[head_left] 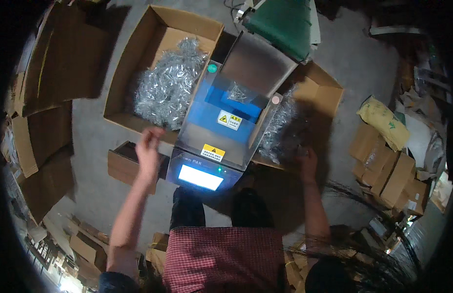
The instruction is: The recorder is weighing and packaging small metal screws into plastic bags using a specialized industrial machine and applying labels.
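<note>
The left hand (150, 140), loosely curled and half open with nothing visible in it, is at the near edge of a brown cardboard carton (131, 63) heaped with crinkled, glossy clear plastic (170, 80). The right hand (307, 158), fingers bent, is near a second shiny heap (278, 129) in another carton (329, 93); its grip cannot be told. Between them stands a boxy machine (207, 132) with a smooth blue interior and a glowing rectangular screen (200, 177).

From my remote feed I see a dim room with a bare grey floor (91, 146). Large brown cartons (65, 63) line the left; rightward, a yellow sack (384, 123) lies against piled cardboard (388, 171). A white light (64, 284) glares lower left.
</note>
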A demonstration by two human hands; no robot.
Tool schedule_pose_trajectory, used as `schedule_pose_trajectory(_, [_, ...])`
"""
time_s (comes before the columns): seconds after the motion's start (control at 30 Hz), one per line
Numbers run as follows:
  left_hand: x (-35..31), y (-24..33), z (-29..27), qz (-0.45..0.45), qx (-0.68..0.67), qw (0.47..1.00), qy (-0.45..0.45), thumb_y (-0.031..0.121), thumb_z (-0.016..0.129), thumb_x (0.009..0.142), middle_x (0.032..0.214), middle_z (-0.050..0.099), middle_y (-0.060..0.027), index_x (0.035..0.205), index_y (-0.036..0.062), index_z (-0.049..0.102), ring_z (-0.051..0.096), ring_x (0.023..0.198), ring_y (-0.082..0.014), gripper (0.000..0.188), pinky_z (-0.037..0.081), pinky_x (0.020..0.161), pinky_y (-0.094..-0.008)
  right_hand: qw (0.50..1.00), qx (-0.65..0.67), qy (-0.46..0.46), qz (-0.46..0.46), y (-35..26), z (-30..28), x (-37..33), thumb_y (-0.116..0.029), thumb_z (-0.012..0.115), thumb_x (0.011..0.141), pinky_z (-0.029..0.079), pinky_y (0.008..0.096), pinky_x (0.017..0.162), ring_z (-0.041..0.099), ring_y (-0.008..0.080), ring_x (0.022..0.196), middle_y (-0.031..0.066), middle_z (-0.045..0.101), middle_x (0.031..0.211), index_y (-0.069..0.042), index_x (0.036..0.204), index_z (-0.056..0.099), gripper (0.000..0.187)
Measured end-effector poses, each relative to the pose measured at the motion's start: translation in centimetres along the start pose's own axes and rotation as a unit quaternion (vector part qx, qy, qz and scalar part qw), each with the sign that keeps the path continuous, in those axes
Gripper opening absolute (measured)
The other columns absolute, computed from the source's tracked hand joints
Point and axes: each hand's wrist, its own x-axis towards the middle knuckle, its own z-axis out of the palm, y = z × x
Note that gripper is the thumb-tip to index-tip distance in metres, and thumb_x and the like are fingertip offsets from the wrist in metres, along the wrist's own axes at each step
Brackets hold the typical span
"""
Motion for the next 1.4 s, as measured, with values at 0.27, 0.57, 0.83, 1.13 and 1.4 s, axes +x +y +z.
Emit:
schedule_pose_trajectory(0.27, [-17.8, 4.1, 16.6, -0.2, -0.142, 0.955, -0.165, 0.006, 0.069, 0.086, 0.109, 0.06, -0.0084, 0.118, 0.0057, 0.057, 0.06, 0.097, -0.0206, 0.034, 0.048, 0.088, -0.0319, 0.929, 0.291, -0.219, 0.065, -13.2, 9.8, -8.1, -0.004, 0.062, 0.086, 0.049, 0.0347, 0.095, 0.061, 0.0245, 0.107, 0.0134, 0.057, 0.123, -0.002, 0.139, 0.047, 0.055])
schedule_pose_trajectory(0.57, [-15.8, 4.4, 14.3, -0.008, -0.091, 0.995, -0.047, -0.006, 0.056, 0.089, 0.115, 0.058, -0.0095, 0.112, 0.0052, 0.057, 0.058, 0.107, -0.0193, 0.026, 0.047, 0.092, -0.0324, 0.866, -0.438, 0.094, -0.221, 0.1, 6.8, 7.9, -0.022, 0.069, 0.084, 0.046, 0.0412, 0.099, 0.056, 0.0288, 0.114, 0.0151, 0.053, 0.134, -0.003, 0.126, 0.057, 0.047])
schedule_pose_trajectory(0.83, [3.2, -2.4, 3.5, 0.132, 0.035, 0.984, 0.115, -0.007, 0.055, 0.088, 0.129, 0.054, -0.0114, 0.128, 0.0037, 0.052, 0.054, 0.118, -0.0225, 0.042, 0.042, 0.102, -0.0346, 0.823, -0.525, -0.179, -0.119, 6.2, 17.7, 11.3, -0.039, 0.081, 0.07, 0.022, 0.0601, 0.116, 0.009, 0.0489, 0.142, 0.0247, 0.028, 0.152, -0.009, 0.149, 0.036, 0.095])
schedule_pose_trajectory(1.13, [17.0, -6.3, 8.6, 0.197, 0.502, 0.814, -0.217, 0.01, 0.072, 0.077, 0.159, 0.017, -0.0121, 0.151, 0.0288, 0.03, 0.021, 0.146, -0.0393, 0.087, 0.032, 0.105, -0.0726, 0.979, -0.186, -0.085, -0.026, 9.7, 13.6, 12.8, -0.031, 0.07, 0.083, 0.027, 0.0561, 0.114, 0.033, 0.0435, 0.136, 0.0286, 0.045, 0.139, -0.006, 0.139, 0.048, 0.066])
schedule_pose_trajectory(1.4, [23.6, -6.6, 2.9, -0.002, 0.714, 0.698, -0.058, 0.024, 0.068, 0.085, 0.164, 0.006, -0.0116, 0.155, 0.0365, 0.017, 0.005, 0.15, -0.0428, 0.087, 0.024, 0.1, -0.0819, 0.857, -0.479, 0.053, -0.182, 7.2, 6.8, 8.7, -0.027, 0.074, 0.074, 0.053, 0.0442, 0.086, 0.065, 0.0368, 0.101, 0.0168, 0.068, 0.11, -0.009, 0.117, 0.068, 0.046])
